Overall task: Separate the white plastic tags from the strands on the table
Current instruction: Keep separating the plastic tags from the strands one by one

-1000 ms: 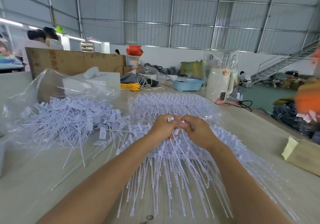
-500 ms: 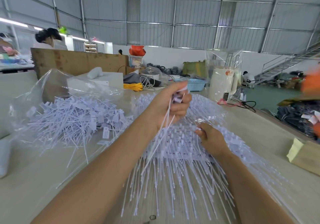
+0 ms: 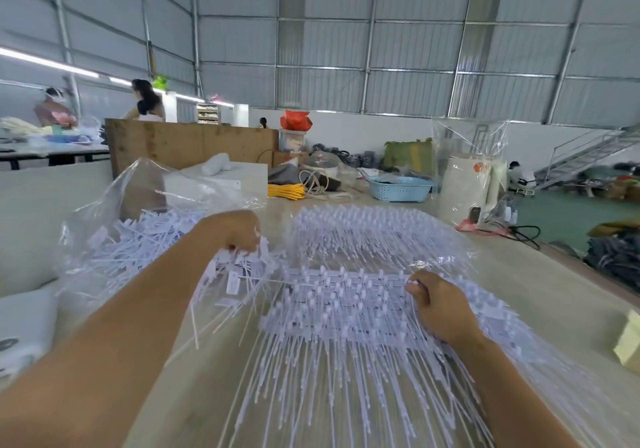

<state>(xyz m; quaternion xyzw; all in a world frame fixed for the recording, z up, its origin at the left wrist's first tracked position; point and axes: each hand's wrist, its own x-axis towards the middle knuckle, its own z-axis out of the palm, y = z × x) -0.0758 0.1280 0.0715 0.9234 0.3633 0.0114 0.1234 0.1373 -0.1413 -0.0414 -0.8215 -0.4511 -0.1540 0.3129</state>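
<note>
Left hand [image 3: 239, 231] now swung out leftward from half a second ago, fingers curled round a bunch of white tags [image 3: 242, 267], over the loose pile [image 3: 145, 239] in the clear bag. Right hand [image 3: 440, 305] still pressing on the racked strands [image 3: 346, 302] on the surface [image 3: 554, 295], thumb curled at their edge.

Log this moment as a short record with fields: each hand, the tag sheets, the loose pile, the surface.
left hand: grip on a bunch of separated white tags, over the loose pile's edge
right hand: rests on the stacked tag sheets, fingers curled at their right edge
loose pile: separated tags on a clear plastic bag, left of the sheets
surface: pale table
</note>
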